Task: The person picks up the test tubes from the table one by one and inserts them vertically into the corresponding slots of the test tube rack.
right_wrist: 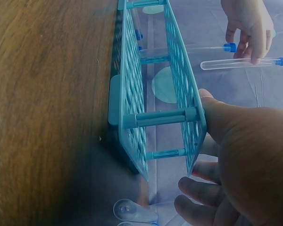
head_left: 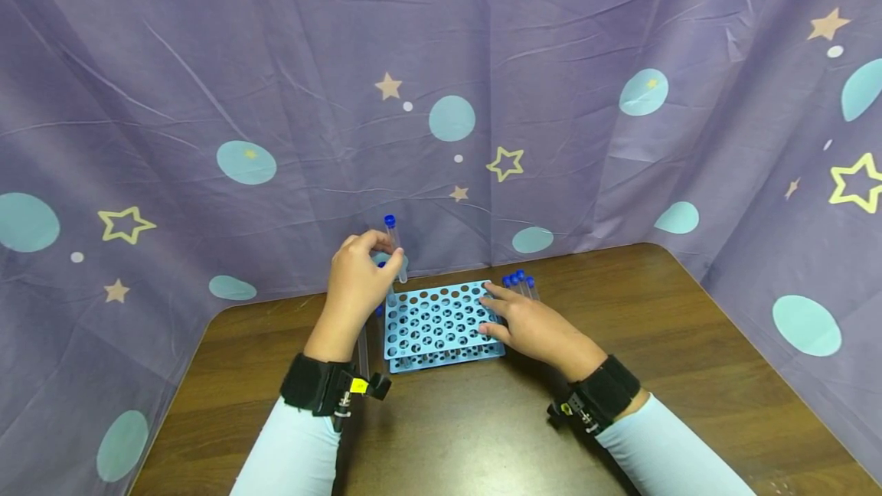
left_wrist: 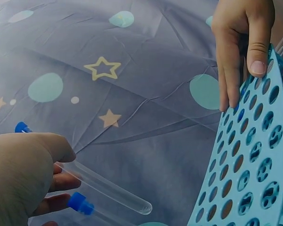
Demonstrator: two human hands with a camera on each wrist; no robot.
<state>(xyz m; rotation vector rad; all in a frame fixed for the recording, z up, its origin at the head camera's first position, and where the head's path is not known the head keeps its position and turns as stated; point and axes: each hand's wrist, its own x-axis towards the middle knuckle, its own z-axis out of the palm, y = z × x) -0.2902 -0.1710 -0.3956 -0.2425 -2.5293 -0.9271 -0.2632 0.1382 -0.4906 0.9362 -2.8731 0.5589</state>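
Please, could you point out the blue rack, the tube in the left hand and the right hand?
Blue rack [head_left: 444, 323]: head view, perforated top plate.
Held tube [right_wrist: 230, 64]: right wrist view, clear body.
Right hand [head_left: 534, 324]: head view, its back.

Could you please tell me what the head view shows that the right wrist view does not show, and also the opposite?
Only the head view shows the black wrist straps, the pale sleeves and the yellow star outlines.

Only the right wrist view shows the posts at the rack's end near the right hand, and another tube's rounded end there.

Both show the rack, both hands, the left holding a clear tube, the wooden table and the curtain.
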